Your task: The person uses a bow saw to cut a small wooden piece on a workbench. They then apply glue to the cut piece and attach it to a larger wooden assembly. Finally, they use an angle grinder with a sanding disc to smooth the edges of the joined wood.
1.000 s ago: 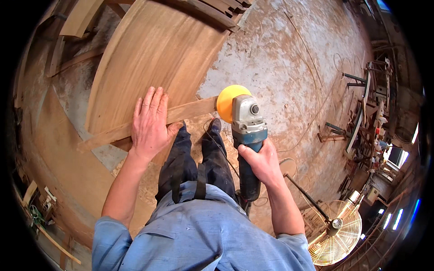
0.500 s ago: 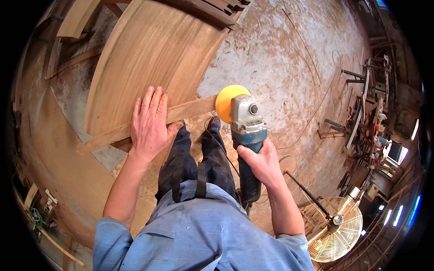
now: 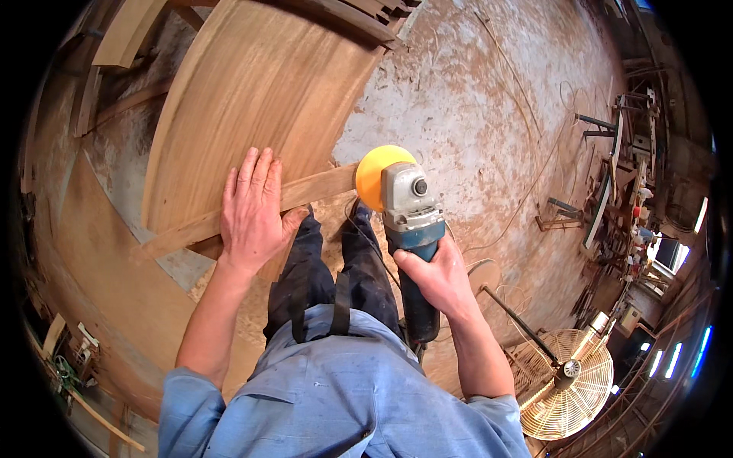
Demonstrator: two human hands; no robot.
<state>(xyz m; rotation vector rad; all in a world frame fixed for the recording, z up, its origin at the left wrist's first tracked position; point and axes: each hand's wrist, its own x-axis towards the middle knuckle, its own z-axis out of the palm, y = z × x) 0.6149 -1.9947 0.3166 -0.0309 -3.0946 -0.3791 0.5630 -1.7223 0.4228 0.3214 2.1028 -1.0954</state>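
My right hand (image 3: 435, 275) is closed on the body of a blue, silver and black angle grinder (image 3: 412, 206) with a round yellow pad (image 3: 370, 175), which sits at the right end of a narrow wooden strip (image 3: 321, 187). Whether the pad touches the wood is unclear. My left hand (image 3: 252, 210) lies with fingers stretched flat across that strip and a broad curved wooden panel (image 3: 244, 91), thumb at the strip's lower edge.
Curved timber pieces (image 3: 130, 30) lie at upper left, with a thin sheet (image 3: 107, 244) below them. A cord (image 3: 519, 206) runs over the stained floor (image 3: 466, 114). A caged fan (image 3: 565, 389) stands at lower right; cluttered racks and stands line the right side.
The grinder and my right hand have moved slightly to the left along the strip. My left hand stays where it was on the wood.
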